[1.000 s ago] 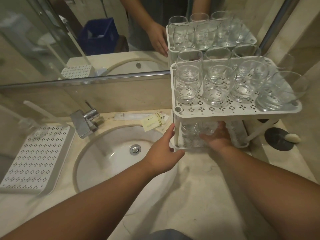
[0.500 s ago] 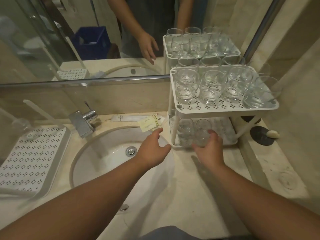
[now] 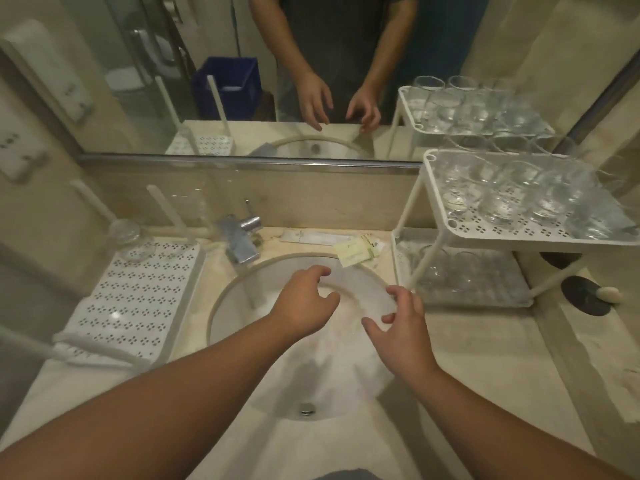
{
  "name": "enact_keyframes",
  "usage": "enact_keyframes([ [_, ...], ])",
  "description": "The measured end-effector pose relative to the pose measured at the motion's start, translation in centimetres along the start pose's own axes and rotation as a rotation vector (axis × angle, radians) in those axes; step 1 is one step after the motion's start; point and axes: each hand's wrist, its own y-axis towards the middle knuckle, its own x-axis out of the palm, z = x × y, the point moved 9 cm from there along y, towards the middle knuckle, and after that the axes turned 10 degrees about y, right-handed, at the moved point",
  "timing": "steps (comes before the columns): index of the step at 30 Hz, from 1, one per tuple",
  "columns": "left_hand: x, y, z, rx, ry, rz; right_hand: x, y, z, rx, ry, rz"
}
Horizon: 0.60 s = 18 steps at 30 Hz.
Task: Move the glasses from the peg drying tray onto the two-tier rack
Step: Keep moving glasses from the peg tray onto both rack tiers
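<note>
The white two-tier rack (image 3: 491, 233) stands at the right of the counter. Several clear glasses (image 3: 498, 202) fill its top shelf, and two glasses (image 3: 446, 271) stand on its lower shelf. At the left lies the white peg drying tray (image 3: 138, 299), with one glass (image 3: 130, 239) upside down over a peg at its far corner. My left hand (image 3: 304, 303) and my right hand (image 3: 401, 327) hover over the sink, fingers loosely curled, holding nothing.
A round white sink (image 3: 301, 327) with a chrome faucet (image 3: 239, 237) sits in the middle of the marble counter. Paper sachets (image 3: 356, 249) lie behind the sink. A black dish with soap (image 3: 588, 294) is at the far right. A mirror covers the back wall.
My right hand let go of the glass on the lower shelf and drew back left over the sink. My left hand moved off the rack too. The view swung left.
</note>
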Motion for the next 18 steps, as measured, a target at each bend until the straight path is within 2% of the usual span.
enact_keyframes([
  [9, -9.0, -1.5, -9.3, -0.064, -0.075, 0.119, 12.0, -1.2, -10.4, -0.188, 0.084, -0.132],
  [18, -19.0, -2.0, -15.1, -0.069, -0.172, 0.284, 21.2, -1.3, -20.0, -0.396, 0.109, -0.217],
])
